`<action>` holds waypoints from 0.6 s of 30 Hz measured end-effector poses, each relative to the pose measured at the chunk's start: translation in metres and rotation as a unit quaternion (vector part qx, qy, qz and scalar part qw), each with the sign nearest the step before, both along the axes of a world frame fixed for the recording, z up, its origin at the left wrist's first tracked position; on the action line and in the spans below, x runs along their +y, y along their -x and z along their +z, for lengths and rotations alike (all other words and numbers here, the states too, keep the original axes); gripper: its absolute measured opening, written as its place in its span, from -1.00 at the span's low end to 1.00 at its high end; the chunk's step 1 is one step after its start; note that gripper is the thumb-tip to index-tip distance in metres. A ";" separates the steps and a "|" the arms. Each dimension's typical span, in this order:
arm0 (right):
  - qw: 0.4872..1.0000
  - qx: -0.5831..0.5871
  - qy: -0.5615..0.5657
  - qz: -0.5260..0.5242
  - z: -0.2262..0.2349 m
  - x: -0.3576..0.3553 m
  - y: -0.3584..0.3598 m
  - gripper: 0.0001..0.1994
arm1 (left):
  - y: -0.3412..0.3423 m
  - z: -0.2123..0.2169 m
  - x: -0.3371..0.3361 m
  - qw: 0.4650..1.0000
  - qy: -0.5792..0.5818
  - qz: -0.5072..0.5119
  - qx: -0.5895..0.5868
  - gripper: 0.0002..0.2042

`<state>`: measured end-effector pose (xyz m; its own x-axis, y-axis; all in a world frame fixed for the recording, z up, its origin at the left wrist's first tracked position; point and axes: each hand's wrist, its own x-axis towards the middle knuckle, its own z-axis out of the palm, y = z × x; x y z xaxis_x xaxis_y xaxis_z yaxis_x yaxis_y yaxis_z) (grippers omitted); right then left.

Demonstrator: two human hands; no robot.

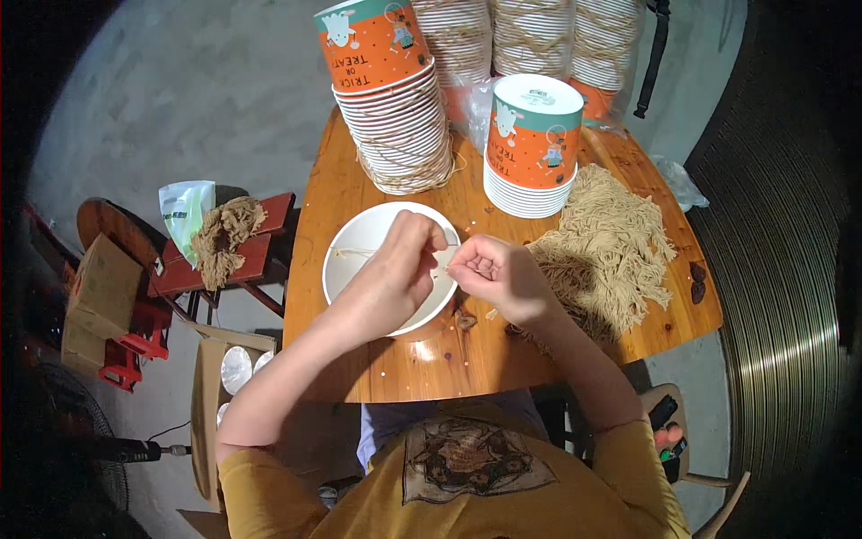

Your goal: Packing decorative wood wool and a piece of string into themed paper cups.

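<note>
Left hand (409, 260), grip hidden, and pinched-together right hand (505, 274) hover over a round white tub (337, 286); tangled tan cord (620, 238), orange-teal paper tubs (534, 148) crowd near.

The floor (162, 108) is grey and lightly mottled. A varnished wooden table (485, 364) occupies the centre, a bright reflection showing near its front edge. A low red slatted bench (186, 278) stands to the left. A dark ribbed wall surface (772, 323), catching a band of light, lines the right side.

The container (347, 275) is white inside, the string (618, 238) beige.
</note>
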<state>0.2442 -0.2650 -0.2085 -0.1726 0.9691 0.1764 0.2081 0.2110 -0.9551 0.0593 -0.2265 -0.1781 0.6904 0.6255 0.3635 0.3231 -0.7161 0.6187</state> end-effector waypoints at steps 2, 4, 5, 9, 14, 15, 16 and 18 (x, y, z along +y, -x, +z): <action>1.000 -0.016 -0.015 -0.005 -0.001 0.000 -0.001 -0.89 | 0.001 -0.001 -0.004 0.998 0.001 0.068 -0.010 -0.76; 0.999 -0.033 -0.031 -0.010 -0.002 0.000 -0.001 -0.88 | -0.001 0.008 -0.017 0.993 0.051 0.106 0.002 -0.79; 0.999 -0.037 -0.034 -0.014 -0.003 0.000 -0.002 -0.89 | -0.003 0.010 -0.023 0.985 0.101 0.143 0.013 -0.81; 0.998 -0.045 -0.048 -0.015 -0.003 0.000 -0.001 -0.89 | -0.007 0.001 -0.029 0.985 0.095 0.146 0.004 -0.83; 0.996 -0.054 -0.062 -0.018 -0.005 0.000 -0.002 -0.89 | -0.012 -0.006 -0.026 0.982 0.108 0.152 -0.014 -0.89; 0.996 -0.064 -0.059 -0.020 -0.004 0.000 -0.002 -0.89 | -0.012 -0.006 -0.025 0.980 0.127 0.155 -0.017 -0.90; 0.996 -0.064 -0.059 -0.020 -0.004 0.000 -0.002 -0.89 | -0.012 -0.006 -0.025 0.976 0.146 0.158 -0.020 -0.90; 0.996 -0.067 -0.060 -0.019 -0.003 0.000 -0.002 -0.89 | -0.012 -0.010 -0.022 0.975 0.154 0.155 -0.028 -0.90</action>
